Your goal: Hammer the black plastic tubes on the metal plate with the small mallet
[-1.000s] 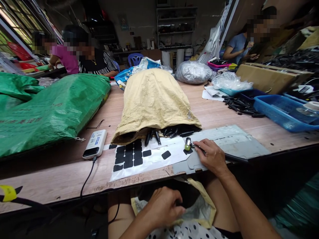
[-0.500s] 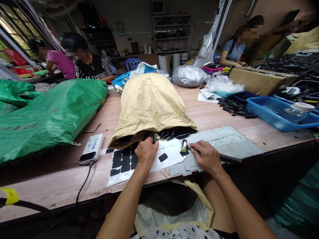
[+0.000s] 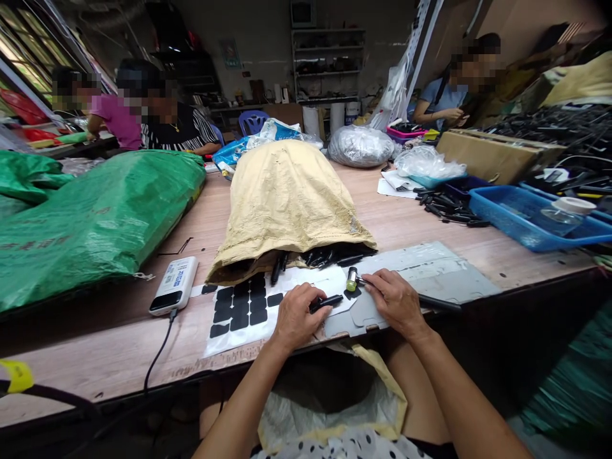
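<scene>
My left hand (image 3: 300,315) is closed around a short black rod (image 3: 329,302), over the white sticker sheet (image 3: 282,280) with its black rounded pieces. My right hand (image 3: 394,299) grips the handle of a small hammer (image 3: 352,280), whose silver and yellow-green head rests by a black piece on the grey board (image 3: 430,268). Behind my hands lies a cream sack (image 3: 289,197), its mouth toward me, with black rods (image 3: 329,256) showing inside.
A white power bank (image 3: 174,285) with a cable and a green sack (image 3: 109,210) are on the left. Black parts (image 3: 449,207) and a blue tray (image 3: 530,220) lie right. An open bag (image 3: 335,414) hangs below the table edge. Several people sit beyond.
My left hand has moved from the sack's mouth toward me and to the right, bringing out a black rod. The right hand and hammer have barely moved.
</scene>
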### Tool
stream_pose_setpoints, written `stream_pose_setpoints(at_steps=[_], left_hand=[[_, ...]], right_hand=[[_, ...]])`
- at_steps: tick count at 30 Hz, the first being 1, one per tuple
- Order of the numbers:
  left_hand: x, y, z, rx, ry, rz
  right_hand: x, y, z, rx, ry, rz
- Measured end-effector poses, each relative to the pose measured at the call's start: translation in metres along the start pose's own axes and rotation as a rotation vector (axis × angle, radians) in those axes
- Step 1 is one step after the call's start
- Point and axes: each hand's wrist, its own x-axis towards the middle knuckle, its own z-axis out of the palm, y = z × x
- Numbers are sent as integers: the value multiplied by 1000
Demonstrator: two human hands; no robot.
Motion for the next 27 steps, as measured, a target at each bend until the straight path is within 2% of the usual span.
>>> stream_pose_setpoints(at_steps=[4,7,10,14,17,21,27], left_hand=[[1,-3,-1,-24,-21,17],[1,-3,-2,-41,-14,11],[0,-3,-3,-76,-14,-8],[1,-4,-2,-111,-17,-23],[1,-5,-1,-121,-16,-31],[2,-6,-1,-128,-13,-37],[1,-5,-1,-127,-8,-38]], right_hand=[[8,-13,-16,76,49,-9],[16,-29,-32,239,93,0],[18,-44,-42,381,42,-6],[12,-55,-43,376,15,-11],[4,-56,-39,316,19,-42],[2,-58,-38,222,-36,-52],[8,-70,-39,375,-4,-72]])
